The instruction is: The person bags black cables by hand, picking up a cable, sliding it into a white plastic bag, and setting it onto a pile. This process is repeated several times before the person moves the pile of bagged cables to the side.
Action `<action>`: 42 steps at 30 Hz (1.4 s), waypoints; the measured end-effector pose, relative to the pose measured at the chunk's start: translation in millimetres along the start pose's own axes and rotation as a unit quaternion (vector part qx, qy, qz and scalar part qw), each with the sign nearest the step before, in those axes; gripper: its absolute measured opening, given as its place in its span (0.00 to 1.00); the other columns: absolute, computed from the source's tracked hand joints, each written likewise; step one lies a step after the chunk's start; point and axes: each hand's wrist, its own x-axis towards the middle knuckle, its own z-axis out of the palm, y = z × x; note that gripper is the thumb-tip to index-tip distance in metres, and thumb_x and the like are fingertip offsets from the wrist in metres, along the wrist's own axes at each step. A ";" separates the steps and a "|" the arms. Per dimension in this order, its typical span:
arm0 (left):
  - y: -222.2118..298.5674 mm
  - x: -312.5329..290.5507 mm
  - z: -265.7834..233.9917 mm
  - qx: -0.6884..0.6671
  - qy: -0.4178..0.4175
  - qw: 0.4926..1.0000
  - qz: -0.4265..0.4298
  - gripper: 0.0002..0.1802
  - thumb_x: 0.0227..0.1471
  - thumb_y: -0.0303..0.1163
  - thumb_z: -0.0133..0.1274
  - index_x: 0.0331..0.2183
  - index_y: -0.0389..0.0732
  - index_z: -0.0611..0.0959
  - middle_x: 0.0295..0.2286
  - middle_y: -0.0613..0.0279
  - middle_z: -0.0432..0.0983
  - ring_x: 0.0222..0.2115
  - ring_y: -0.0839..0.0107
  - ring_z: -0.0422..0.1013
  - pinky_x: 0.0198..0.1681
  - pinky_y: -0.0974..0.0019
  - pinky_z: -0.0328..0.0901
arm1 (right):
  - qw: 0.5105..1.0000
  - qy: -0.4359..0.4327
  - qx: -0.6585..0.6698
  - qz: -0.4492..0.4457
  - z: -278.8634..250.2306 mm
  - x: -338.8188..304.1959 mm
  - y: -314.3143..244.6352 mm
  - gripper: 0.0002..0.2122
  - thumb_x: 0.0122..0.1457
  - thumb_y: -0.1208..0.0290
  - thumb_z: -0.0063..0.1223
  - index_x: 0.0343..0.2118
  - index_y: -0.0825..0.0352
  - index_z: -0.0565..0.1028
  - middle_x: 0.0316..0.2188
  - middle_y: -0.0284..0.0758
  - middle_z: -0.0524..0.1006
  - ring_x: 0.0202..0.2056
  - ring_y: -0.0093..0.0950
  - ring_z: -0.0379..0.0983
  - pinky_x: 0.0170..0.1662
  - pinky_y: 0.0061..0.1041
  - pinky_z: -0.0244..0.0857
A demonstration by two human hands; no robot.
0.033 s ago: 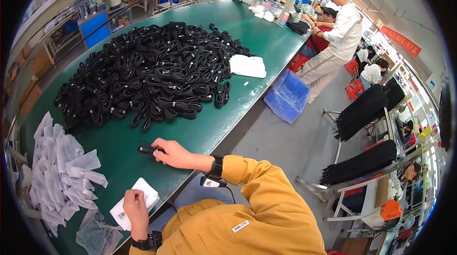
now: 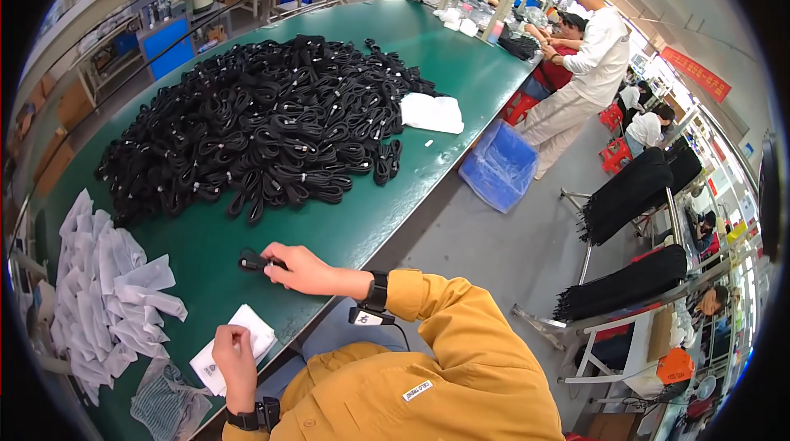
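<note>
Bright overhead light glints off the green tabletop (image 2: 329,223), while fisheye distortion bends the outer edges.

On the near side of the cable pile (image 2: 271,124), the right hand (image 2: 304,269) hides part of the black cable (image 2: 252,261) it holds. The left hand (image 2: 235,369) covers some white packets (image 2: 260,331), fingers (image 2: 234,336) perhaps partly curled from sight. Right of the pile, what distant workers (image 2: 645,127) handle is too small to tell.
</note>
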 end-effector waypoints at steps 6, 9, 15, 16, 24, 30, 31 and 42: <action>-3.8 -7.7 -15.9 -0.058 0.003 0.996 -0.063 0.04 0.47 0.20 0.56 0.28 0.34 0.77 0.25 0.58 0.73 0.27 0.70 0.71 0.34 0.69 0.66 | 0.969 -0.001 -0.064 -0.237 20.4 -27.5 -22.8 0.14 0.52 0.70 0.60 0.42 0.66 0.74 0.32 0.39 0.77 0.33 0.40 0.75 0.34 0.37 0.70; -3.8 -1.6 -10.0 -0.082 0.015 0.995 -0.057 0.04 0.50 0.24 0.56 0.30 0.35 0.78 0.25 0.65 0.74 0.28 0.78 0.68 0.34 0.73 0.64 | 0.953 0.015 -0.128 -0.274 11.3 -27.9 -29.4 0.14 0.51 0.73 0.60 0.43 0.64 0.76 0.29 0.38 0.75 0.32 0.38 0.74 0.32 0.34 0.70; 5.9 3.1 -7.3 -0.181 0.010 0.976 -0.123 0.04 0.54 0.25 0.56 0.32 0.34 0.79 0.28 0.66 0.75 0.31 0.79 0.71 0.37 0.74 0.66 | 0.951 -0.012 -0.143 -0.275 2.3 -33.9 -40.4 0.19 0.50 0.79 0.62 0.47 0.62 0.78 0.27 0.36 0.74 0.27 0.34 0.71 0.28 0.30 0.66; 5.5 2.3 -9.1 -0.201 0.002 0.970 -0.136 0.04 0.54 0.25 0.56 0.32 0.34 0.79 0.28 0.67 0.75 0.31 0.79 0.71 0.37 0.75 0.66 | 0.943 -0.020 -0.150 -0.296 6.3 -33.2 -39.6 0.19 0.50 0.79 0.62 0.47 0.62 0.78 0.27 0.36 0.74 0.27 0.34 0.71 0.28 0.30 0.66; 14.3 0.8 -14.0 -0.195 0.029 0.974 -0.110 0.03 0.53 0.23 0.56 0.31 0.35 0.78 0.30 0.65 0.76 0.33 0.74 0.72 0.39 0.71 0.67 | 0.881 -0.063 -0.269 -0.383 9.1 -38.9 -44.3 0.17 0.50 0.78 0.62 0.45 0.63 0.78 0.28 0.34 0.73 0.29 0.33 0.71 0.31 0.31 0.66; 30.2 4.5 -15.0 -0.062 0.002 0.993 0.103 0.05 0.47 0.19 0.57 0.29 0.36 0.76 0.34 0.58 0.74 0.37 0.60 0.70 0.42 0.63 0.67 | 0.966 -0.194 -0.064 -0.161 12.0 -39.5 -38.6 0.13 0.54 0.75 0.60 0.43 0.64 0.77 0.30 0.33 0.69 0.31 0.32 0.70 0.34 0.29 0.67; 32.8 6.2 -15.0 -0.041 -0.003 0.989 0.139 0.06 0.47 0.19 0.57 0.29 0.36 0.76 0.36 0.57 0.73 0.38 0.58 0.70 0.42 0.62 0.66 | 0.966 -0.192 -0.065 -0.160 12.1 -39.3 -38.1 0.13 0.54 0.75 0.60 0.43 0.64 0.77 0.30 0.33 0.69 0.31 0.32 0.70 0.34 0.29 0.67; 43.2 31.1 -45.9 -0.279 -0.052 0.958 -0.022 0.05 0.55 0.27 0.56 0.31 0.37 0.76 0.44 0.61 0.71 0.44 0.72 0.67 0.48 0.63 0.63 | 0.952 -0.112 0.156 -0.239 11.8 -21.5 -62.0 0.13 0.53 0.84 0.60 0.41 0.70 0.72 0.41 0.41 0.70 0.39 0.29 0.71 0.40 0.26 0.68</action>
